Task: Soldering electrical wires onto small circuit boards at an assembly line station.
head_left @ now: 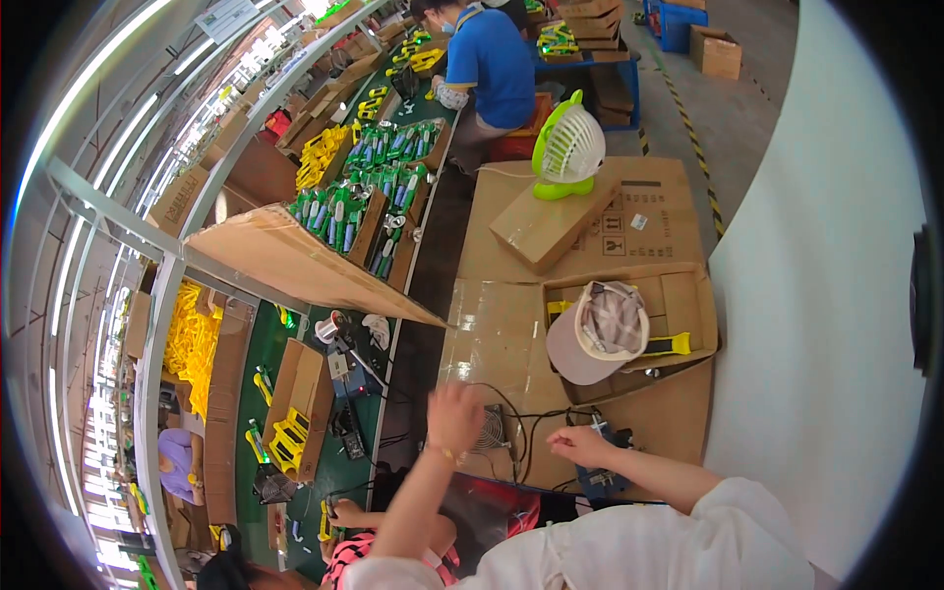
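Over the cardboard-covered worktop [492,329], the left hand [455,418] curls beside a grilled fan [495,433]; the right hand [582,445] bunches near a blue device [602,482]. Whether either pinches anything, I cannot tell. Seemingly between grasps; gripping the device would call for spread fingers.

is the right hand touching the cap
No, the cap rests on the open cardboard box, with a visible gap between it and the right hand.

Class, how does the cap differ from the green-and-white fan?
Colour: the cap is pale pinkish; the fan is bright green and white.
Pose: the cap lies with its inside showing; the fan stands upright.
Support: the cap is at an open box; the fan is on a closed box.
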